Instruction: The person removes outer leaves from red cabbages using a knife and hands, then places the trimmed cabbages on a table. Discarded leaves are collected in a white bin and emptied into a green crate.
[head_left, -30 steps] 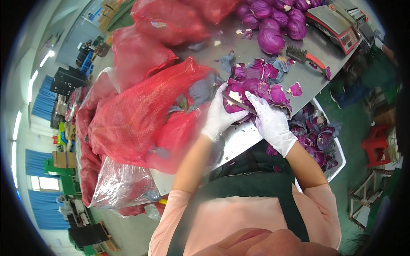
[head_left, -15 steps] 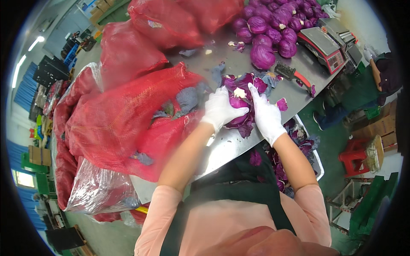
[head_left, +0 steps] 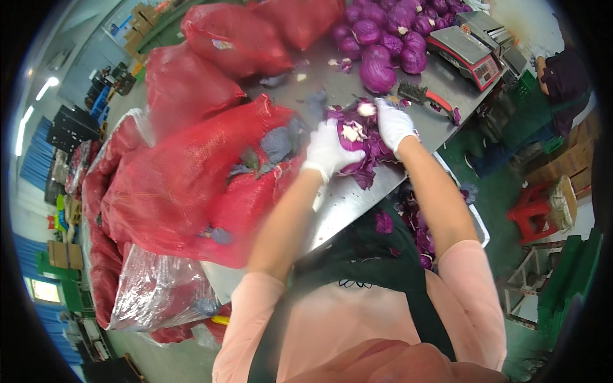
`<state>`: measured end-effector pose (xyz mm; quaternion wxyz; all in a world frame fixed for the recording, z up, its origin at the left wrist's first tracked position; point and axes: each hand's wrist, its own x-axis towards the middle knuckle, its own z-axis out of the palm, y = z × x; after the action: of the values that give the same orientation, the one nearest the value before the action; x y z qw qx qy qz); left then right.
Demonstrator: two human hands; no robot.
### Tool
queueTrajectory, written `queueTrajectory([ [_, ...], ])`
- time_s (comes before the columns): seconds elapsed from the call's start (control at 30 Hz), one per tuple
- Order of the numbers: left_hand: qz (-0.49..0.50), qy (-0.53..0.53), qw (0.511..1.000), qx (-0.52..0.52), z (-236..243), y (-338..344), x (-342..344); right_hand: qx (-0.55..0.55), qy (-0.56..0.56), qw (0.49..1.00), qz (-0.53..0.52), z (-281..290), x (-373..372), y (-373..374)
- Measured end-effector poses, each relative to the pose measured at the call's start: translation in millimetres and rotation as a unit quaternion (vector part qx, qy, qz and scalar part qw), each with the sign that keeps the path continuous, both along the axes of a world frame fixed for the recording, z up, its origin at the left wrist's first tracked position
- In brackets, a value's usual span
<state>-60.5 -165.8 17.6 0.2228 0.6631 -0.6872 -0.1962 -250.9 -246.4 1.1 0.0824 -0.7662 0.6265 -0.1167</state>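
Gloved left hand [head_left: 327, 152] half open, thumb and fingers spread round the left side of a purple cabbage [head_left: 349, 152]; gloved right hand [head_left: 394, 126] at leaves on the far right side, fingertips partly hidden, can't tell if gripping. Cabbage sits on metal table [head_left: 345, 207], white cut stem end facing up; roundish, no clear long axis. Red-handled knife [head_left: 440, 101] beyond right hand, cabbage heap [head_left: 378, 69] farther back, red mesh sack [head_left: 185, 185] left.
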Motion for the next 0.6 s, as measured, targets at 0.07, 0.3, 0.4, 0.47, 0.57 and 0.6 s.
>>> queueTrajectory([
  [0.07, -0.004, 0.065, 0.998, -0.022, -16.4, 4.8, 16.0, -0.014, -0.02, 0.999, -0.022, 8.8, -14.7, -8.1],
  [0.3, -0.017, 0.162, 0.986, -0.047, -30.0, 19.5, 23.2, 0.183, -0.222, 0.957, 0.038, 12.0, 6.3, 55.6],
  [0.4, -0.001, 0.12, 0.991, -0.062, -37.1, 20.2, 20.4, 0.22, -0.194, 0.954, 0.064, 23.0, 22.8, 80.5],
  [0.47, -0.001, 0.107, 0.992, -0.06, -32.7, 21.8, 15.6, 0.202, -0.176, 0.961, 0.064, 18.1, 27.0, 85.1],
  [0.57, 0.011, 0.05, 0.996, -0.073, -29.9, 21.1, 9.0, 0.148, -0.175, 0.972, 0.058, 0.3, 33.1, 76.2],
  [0.6, 0.013, 0.04, 0.996, -0.074, -28.4, 22.9, 7.1, 0.16, -0.183, 0.969, 0.048, -1.6, 32.2, 73.5],
])
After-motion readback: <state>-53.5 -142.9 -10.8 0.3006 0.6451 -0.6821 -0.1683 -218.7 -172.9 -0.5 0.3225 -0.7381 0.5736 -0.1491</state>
